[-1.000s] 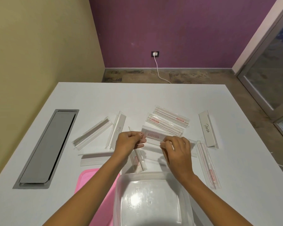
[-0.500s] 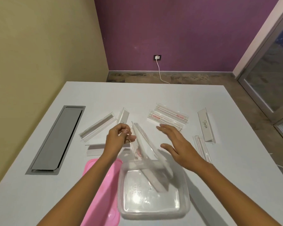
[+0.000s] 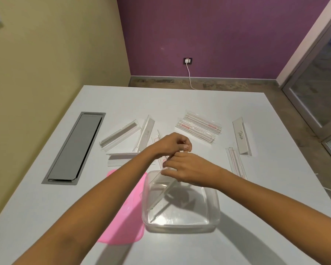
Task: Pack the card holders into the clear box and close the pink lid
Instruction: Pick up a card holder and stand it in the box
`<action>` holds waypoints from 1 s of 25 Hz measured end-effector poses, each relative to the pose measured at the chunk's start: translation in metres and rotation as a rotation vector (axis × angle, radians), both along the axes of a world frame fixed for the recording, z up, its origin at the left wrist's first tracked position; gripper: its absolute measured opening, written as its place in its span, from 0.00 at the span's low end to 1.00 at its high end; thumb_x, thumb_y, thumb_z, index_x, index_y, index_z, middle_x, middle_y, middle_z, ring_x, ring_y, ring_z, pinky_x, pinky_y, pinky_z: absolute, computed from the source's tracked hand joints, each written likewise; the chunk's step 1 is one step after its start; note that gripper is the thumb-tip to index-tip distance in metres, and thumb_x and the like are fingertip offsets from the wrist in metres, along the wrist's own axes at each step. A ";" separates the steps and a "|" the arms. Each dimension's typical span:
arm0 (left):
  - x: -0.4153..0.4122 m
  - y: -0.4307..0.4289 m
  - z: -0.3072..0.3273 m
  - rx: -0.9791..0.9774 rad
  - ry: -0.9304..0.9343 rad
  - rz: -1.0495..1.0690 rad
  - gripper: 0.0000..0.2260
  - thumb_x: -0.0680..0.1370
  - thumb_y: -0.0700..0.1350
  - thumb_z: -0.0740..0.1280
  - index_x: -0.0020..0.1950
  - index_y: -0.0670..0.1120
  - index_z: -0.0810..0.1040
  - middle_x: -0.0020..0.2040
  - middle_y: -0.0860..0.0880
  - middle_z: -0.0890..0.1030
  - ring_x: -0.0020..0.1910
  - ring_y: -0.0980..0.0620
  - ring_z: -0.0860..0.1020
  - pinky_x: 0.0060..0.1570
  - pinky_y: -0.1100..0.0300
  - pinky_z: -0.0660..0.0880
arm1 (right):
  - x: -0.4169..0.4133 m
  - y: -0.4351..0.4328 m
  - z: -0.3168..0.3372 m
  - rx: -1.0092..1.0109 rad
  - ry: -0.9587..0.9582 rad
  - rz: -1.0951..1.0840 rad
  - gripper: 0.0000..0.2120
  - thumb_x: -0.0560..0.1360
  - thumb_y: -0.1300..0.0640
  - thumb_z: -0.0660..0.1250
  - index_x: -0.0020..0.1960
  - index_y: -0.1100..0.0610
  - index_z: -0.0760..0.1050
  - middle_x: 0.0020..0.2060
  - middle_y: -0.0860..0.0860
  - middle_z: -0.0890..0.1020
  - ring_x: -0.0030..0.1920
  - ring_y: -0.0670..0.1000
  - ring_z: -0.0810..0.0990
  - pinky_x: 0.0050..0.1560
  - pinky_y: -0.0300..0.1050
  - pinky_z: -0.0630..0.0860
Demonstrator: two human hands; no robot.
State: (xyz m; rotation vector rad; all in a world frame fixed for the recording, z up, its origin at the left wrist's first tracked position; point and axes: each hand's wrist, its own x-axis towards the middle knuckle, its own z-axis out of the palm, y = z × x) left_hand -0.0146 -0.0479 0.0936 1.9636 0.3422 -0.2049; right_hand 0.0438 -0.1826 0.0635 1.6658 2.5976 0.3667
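A: Over the clear box (image 3: 181, 217), near edge of the counter (image 3: 189, 100): one card holder (image 3: 161, 194) is going in, leaning. Low end on the box floor at the near-left, high end up past the far rim under the hands.

B: Long axis?

A: Runs diagonally, near-left to far-right, tilted steeply, not lying flat. It looks too long to drop in square.

B: Hands?

A: Right hand (image 3: 191, 169), fingers curled over the top end, seemingly clamped on it. Left hand (image 3: 172, 144) just beyond, fingers bunched together; whether it grips anything, I cannot tell.

B: Progress?

A: Early, I judge. Nothing else inside the box. Several holders lie loose on the counter, among them a labelled holder (image 3: 241, 136) far right and a wrapped pair (image 3: 199, 128) beyond the hands. Pink lid (image 3: 126, 222) lies flat left of the box, touching it, not yet fitted.
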 end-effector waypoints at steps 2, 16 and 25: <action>-0.003 -0.006 -0.003 0.016 0.004 0.036 0.05 0.79 0.40 0.62 0.48 0.44 0.78 0.41 0.49 0.79 0.40 0.55 0.75 0.43 0.63 0.70 | -0.008 -0.006 -0.001 -0.004 0.077 -0.081 0.21 0.68 0.67 0.71 0.60 0.56 0.74 0.55 0.55 0.81 0.51 0.55 0.80 0.48 0.48 0.77; -0.121 -0.002 -0.096 -0.159 0.133 0.681 0.13 0.80 0.44 0.60 0.64 0.50 0.77 0.64 0.47 0.77 0.65 0.47 0.73 0.62 0.48 0.74 | -0.026 -0.047 -0.076 -0.327 0.483 -0.770 0.27 0.71 0.57 0.72 0.67 0.53 0.67 0.62 0.52 0.75 0.59 0.55 0.75 0.52 0.48 0.76; -0.122 -0.006 -0.106 -0.170 0.078 0.714 0.13 0.79 0.42 0.64 0.62 0.49 0.78 0.61 0.47 0.80 0.62 0.47 0.76 0.64 0.43 0.73 | -0.031 -0.032 -0.106 -0.400 0.377 -0.801 0.19 0.73 0.60 0.66 0.63 0.57 0.69 0.56 0.55 0.78 0.52 0.56 0.77 0.46 0.49 0.77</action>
